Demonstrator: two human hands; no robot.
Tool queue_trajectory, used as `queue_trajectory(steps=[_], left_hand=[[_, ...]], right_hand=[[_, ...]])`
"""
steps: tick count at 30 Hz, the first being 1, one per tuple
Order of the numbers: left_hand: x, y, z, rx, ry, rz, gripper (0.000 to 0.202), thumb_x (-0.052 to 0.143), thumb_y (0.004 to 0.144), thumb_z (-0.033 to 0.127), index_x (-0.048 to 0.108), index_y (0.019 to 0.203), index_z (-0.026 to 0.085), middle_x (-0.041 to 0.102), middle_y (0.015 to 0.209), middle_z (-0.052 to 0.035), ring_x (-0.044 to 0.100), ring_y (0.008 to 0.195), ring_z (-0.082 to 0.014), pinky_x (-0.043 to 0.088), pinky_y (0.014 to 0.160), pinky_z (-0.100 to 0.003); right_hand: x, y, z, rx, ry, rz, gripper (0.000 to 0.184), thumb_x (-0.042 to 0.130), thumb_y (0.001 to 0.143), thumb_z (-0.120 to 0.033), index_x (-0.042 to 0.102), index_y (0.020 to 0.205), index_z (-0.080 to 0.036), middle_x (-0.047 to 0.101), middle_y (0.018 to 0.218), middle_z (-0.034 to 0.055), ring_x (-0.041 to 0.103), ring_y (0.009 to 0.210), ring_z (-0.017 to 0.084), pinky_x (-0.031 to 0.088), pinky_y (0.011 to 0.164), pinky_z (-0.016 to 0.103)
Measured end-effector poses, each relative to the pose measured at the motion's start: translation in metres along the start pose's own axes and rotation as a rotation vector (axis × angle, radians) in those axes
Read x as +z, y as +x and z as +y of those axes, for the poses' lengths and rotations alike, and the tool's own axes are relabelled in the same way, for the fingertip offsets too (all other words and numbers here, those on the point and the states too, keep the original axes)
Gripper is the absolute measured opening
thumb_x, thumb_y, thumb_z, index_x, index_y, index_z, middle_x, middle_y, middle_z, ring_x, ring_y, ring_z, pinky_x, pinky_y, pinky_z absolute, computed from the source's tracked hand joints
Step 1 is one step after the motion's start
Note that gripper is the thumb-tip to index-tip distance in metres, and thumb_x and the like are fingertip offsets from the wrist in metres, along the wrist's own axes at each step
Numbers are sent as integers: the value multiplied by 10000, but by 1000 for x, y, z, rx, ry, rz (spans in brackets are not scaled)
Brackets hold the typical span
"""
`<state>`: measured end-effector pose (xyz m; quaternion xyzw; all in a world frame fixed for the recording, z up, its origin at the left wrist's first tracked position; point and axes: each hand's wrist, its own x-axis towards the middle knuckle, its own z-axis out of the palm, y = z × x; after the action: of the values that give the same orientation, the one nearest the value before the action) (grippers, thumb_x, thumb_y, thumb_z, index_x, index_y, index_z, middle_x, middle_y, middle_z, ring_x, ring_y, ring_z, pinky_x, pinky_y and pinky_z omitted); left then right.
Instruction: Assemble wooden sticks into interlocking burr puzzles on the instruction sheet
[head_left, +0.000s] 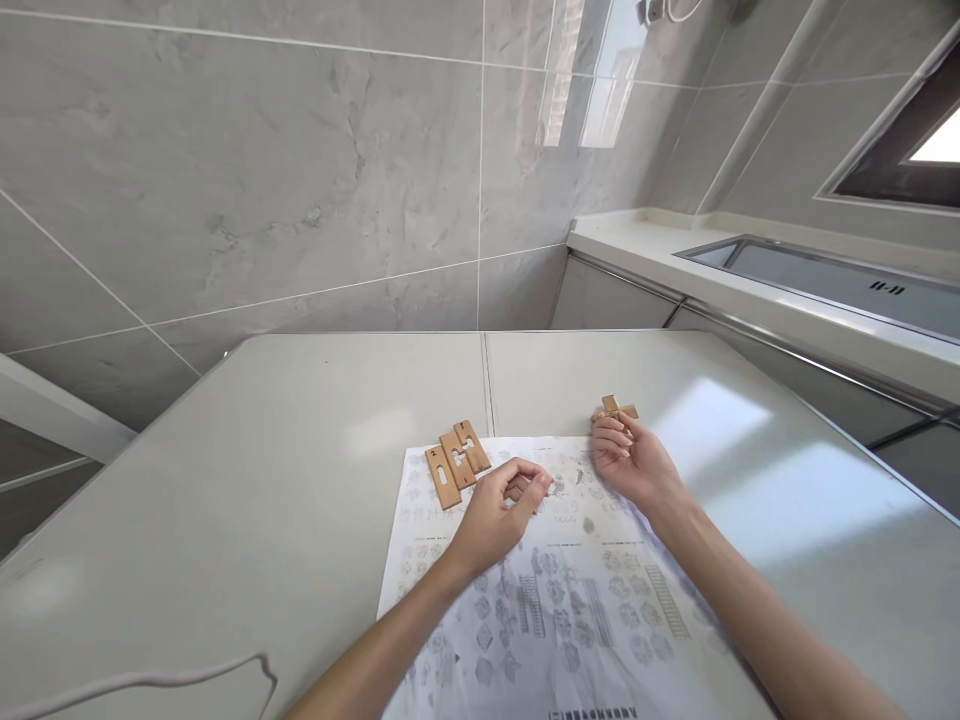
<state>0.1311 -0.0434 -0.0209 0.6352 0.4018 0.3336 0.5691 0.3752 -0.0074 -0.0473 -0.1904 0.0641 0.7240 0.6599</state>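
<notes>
My right hand [630,455] is at the far right corner of the printed sheet, its fingers curled against small wooden puzzle pieces [610,403] that cross each other. Its fingers partly hide these pieces. My left hand [502,505] hovers over or rests on the sheet, fingers bent and thumb close to the fingertips; anything between them is hidden. Just left of it, several flat wooden puzzle pieces [442,478] with cut-out slots lie side by side on the sheet's far left corner. One bears a dark 2. Beneath both hands spreads the white printed sheet [540,660], covered in small diagrams.
The pale table [300,480] has a seam running from its far edge. A grey cord [150,680] lies at the near left. Beyond the table stands a grey tiled wall [300,180]; to the right is a counter [622,240] with a sink [825,280].
</notes>
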Motion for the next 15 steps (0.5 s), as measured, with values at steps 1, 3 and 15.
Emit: queue_trajectory(steps=[1,3,15], left_hand=[[0,0,0,0,2,-1,363,582,991,549,686,994,201,703,933,-43,587,786,-160,482,759,-292],[0,0,-1,2,5,-4,364,580,992,549,685,990,200,704,928,-42,586,779,-158,482,758,-292],[2,-3,1,162,180,41,287,524,1044,424,695,946,215,722,906,-27,621,829,-175,481,805,-321]], right_hand=[[0,0,0,9,10,2,131,397,1073,-140,474,1051,-243,448,656,-72,430,400,87,438,357,196],[2,-1,1,19,28,7,123,394,1077,-149,479,1073,-238,459,656,-69,444,402,87,443,357,200],[12,-11,20,70,-194,-102,151,687,966,-178,544,983,-225,440,642,-84,410,445,55,418,389,158]])
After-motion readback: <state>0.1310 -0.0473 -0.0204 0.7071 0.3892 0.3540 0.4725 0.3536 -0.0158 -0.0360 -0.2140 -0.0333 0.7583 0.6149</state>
